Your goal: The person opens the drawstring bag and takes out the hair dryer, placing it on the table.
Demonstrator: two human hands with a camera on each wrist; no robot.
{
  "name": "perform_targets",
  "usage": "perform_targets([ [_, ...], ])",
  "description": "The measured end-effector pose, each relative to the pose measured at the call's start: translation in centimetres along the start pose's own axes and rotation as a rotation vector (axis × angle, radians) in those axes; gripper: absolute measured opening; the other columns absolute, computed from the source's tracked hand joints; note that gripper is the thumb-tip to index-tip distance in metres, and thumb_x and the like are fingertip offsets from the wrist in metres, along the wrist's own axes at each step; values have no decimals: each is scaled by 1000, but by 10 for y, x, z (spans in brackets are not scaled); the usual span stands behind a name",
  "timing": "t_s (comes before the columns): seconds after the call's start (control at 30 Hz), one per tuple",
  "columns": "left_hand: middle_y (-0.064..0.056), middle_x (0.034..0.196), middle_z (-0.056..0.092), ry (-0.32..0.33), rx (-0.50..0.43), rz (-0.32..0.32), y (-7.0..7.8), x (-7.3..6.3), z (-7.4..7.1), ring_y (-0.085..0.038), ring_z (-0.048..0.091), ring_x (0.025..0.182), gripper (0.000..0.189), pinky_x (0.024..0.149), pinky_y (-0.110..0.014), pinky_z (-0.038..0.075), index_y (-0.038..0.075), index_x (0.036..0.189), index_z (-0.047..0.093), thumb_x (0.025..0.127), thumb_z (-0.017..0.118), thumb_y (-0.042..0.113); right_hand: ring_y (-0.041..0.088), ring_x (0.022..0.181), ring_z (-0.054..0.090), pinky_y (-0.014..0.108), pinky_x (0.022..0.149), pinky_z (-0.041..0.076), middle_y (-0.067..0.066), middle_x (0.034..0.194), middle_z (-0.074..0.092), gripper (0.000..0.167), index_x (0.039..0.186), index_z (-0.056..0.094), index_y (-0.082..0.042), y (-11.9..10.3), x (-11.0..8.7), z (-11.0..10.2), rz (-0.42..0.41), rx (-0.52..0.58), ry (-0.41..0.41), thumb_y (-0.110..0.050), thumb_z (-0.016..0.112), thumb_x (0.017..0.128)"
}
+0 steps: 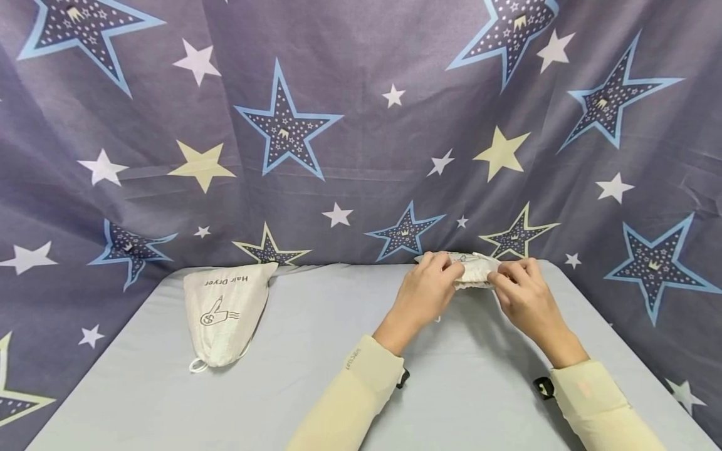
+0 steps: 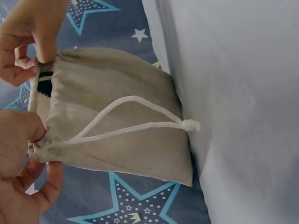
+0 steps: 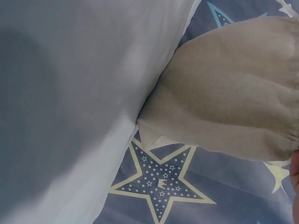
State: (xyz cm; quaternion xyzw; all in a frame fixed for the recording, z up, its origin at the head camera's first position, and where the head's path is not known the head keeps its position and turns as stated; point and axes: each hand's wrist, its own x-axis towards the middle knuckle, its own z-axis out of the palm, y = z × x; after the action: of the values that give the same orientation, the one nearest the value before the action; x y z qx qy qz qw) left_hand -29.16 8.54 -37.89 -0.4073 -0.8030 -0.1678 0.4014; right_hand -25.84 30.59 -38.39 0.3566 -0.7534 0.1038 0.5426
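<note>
At the back right of the table, my left hand point(image 1: 427, 289) and right hand point(image 1: 524, 300) pinch opposite sides of the mouth of a cream drawstring bag point(image 1: 474, 270). The left wrist view shows its beige cloth bag body point(image 2: 112, 107), with a knotted white cord point(image 2: 140, 127) hanging along it. Its mouth is gathered, and a pale surface with a black mark point(image 2: 45, 85) shows there; I cannot tell what that belongs to. In the right wrist view the bag point(image 3: 233, 88) reaches the table edge, and only a bit of my right hand point(image 3: 295, 179) shows.
A second cream drawstring bag point(image 1: 225, 313), printed "Hair Dryer" with a dryer drawing, lies on the left of the table. A pale grey cloth covers the table point(image 1: 316, 376). Behind and beside it hangs a dark star-patterned curtain point(image 1: 350, 156).
</note>
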Motion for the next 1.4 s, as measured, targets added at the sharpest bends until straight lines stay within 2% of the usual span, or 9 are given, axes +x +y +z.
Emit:
perform_targets([
  [0.1, 4, 92, 55, -17, -17, 10, -1, 1, -3, -16, 54, 87, 16, 58, -27, 49, 19, 96, 64, 87, 73, 10, 43, 74, 50, 50, 69, 40, 18, 85, 60, 21, 87, 68, -2, 1, 1, -1, -10, -11, -7, -7, 50, 98],
  [0.23, 4, 95, 57, -43, -37, 18, -1, 2, -6, -17, 57, 95, 17, 58, -28, 51, 20, 98, 66, 87, 73, 10, 45, 74, 50, 52, 68, 41, 19, 88, 62, 19, 88, 67, -1, 6, 0, -5, -1, -22, -22, -1, 49, 92],
  [0.33, 3, 94, 57, -39, -42, 18, -1, 2, -6, -17, 58, 93, 18, 56, -28, 51, 19, 99, 66, 86, 72, 8, 46, 75, 50, 52, 69, 41, 19, 90, 63, 20, 88, 67, -1, 9, -3, -8, 14, -21, -40, 0, 48, 89],
  [0.53, 4, 93, 56, -34, -29, 9, 4, 4, -6, -17, 59, 96, 18, 52, -29, 49, 19, 98, 65, 86, 71, 8, 45, 74, 50, 51, 68, 41, 19, 88, 63, 21, 85, 67, -1, 10, -4, -11, 24, -20, -15, -3, 47, 92],
  [0.63, 4, 92, 55, -32, -35, 8, 3, 3, -7, -17, 57, 91, 18, 52, -28, 48, 19, 97, 64, 85, 72, 7, 45, 74, 51, 50, 67, 41, 19, 88, 63, 21, 86, 68, -1, 9, -5, -11, 26, -19, -12, -3, 47, 92],
  [0.9, 5, 95, 57, -60, -35, 3, -2, 3, -9, -16, 56, 91, 22, 56, -28, 50, 19, 99, 66, 83, 73, 7, 44, 75, 49, 50, 66, 41, 20, 89, 61, 19, 87, 66, -2, 13, -5, -12, 59, -23, -41, -3, 47, 91],
  [1.1, 4, 95, 58, -65, -57, -35, -7, 3, -13, -17, 56, 89, 24, 60, -29, 51, 20, 95, 64, 79, 74, 6, 42, 76, 48, 47, 64, 40, 21, 89, 59, 20, 88, 66, -2, 15, -5, -13, 63, -28, -51, -3, 47, 92],
  [1.2, 4, 96, 59, -65, -65, -35, -8, 3, -14, -17, 56, 88, 23, 61, -29, 51, 19, 94, 64, 79, 74, 5, 42, 75, 47, 47, 64, 39, 21, 89, 58, 20, 88, 66, -2, 16, -6, -12, 64, -25, -46, -3, 47, 92],
  [1.4, 3, 95, 59, -75, -54, -26, -7, 1, -15, -18, 57, 89, 21, 62, -30, 52, 18, 94, 63, 79, 73, 6, 45, 76, 47, 51, 68, 37, 25, 91, 57, 19, 89, 66, 1, 18, -8, -13, 101, 1, -32, 6, 49, 81],
])
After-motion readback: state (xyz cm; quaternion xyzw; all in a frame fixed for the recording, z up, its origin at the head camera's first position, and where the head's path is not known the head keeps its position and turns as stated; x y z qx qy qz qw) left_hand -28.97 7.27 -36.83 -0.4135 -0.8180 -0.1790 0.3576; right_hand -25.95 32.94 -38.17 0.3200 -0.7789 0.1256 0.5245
